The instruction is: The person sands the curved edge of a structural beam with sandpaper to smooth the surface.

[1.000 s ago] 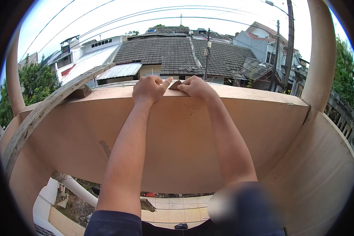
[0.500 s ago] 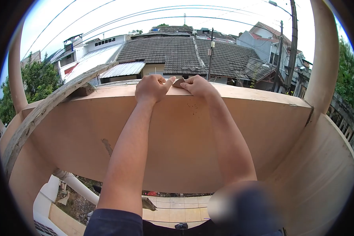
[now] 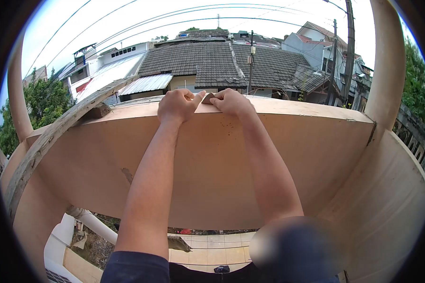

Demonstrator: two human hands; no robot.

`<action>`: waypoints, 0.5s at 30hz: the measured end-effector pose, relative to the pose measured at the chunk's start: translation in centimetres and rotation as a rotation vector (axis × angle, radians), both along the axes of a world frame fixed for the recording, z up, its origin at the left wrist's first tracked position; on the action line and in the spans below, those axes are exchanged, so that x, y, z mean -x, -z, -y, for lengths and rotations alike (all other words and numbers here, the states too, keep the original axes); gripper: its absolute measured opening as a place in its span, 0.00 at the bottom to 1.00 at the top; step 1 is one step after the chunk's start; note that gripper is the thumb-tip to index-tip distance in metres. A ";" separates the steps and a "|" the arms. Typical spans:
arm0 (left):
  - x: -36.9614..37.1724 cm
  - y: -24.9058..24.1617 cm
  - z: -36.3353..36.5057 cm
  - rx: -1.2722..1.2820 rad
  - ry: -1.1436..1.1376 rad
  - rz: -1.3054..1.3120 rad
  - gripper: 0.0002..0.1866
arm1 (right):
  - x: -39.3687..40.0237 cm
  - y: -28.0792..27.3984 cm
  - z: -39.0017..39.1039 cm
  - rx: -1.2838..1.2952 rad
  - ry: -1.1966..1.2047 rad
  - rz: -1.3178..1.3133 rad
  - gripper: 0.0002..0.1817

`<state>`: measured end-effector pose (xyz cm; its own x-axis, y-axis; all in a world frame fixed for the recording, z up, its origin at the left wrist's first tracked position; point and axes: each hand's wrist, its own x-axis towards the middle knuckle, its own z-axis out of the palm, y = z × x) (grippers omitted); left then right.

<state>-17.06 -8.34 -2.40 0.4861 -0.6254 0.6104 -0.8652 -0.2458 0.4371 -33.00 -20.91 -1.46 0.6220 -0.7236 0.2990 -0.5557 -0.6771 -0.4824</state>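
A small brown sheet (image 3: pixel 208 98), stiff like a scrap of sandpaper, shows between my two hands on top of the peach-painted wall (image 3: pixel 288 106). My right hand (image 3: pixel 230 101) pinches its right side with thumb and fingers. At its left edge is the thumb of my left hand (image 3: pixel 177 104), whose fingers are curled and partly hidden behind the hand; they appear to grip the sheet too. Both arms reach forward over the wall's inner face. Small dark specks (image 3: pixel 227 126) mark that face just below my right hand.
A weathered wooden plank (image 3: pixel 75 118) leans across the wall at left, by a small block (image 3: pixel 99 110). Round columns (image 3: pixel 386 70) rise at both sides. Below, an opening shows a tiled floor (image 3: pixel 212 257) and a white pipe (image 3: pixel 97 225). Roofs and overhead wires lie beyond.
The whole view has shifted slightly, and both hands sit a little farther left in it. The brown sheet stays between them.
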 end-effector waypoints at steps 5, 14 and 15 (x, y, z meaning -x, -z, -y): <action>0.1 -0.2 0.0 -0.018 0.004 -0.004 0.34 | 1.0 -0.2 0.3 -0.012 -0.115 -0.004 0.21; -0.1 -0.1 0.0 -0.024 0.005 0.021 0.35 | 0.5 -0.2 0.7 -0.042 -0.058 0.005 0.20; -0.1 -0.1 0.1 -0.030 0.006 0.016 0.35 | 0.9 -0.3 0.9 -0.045 -0.102 0.005 0.19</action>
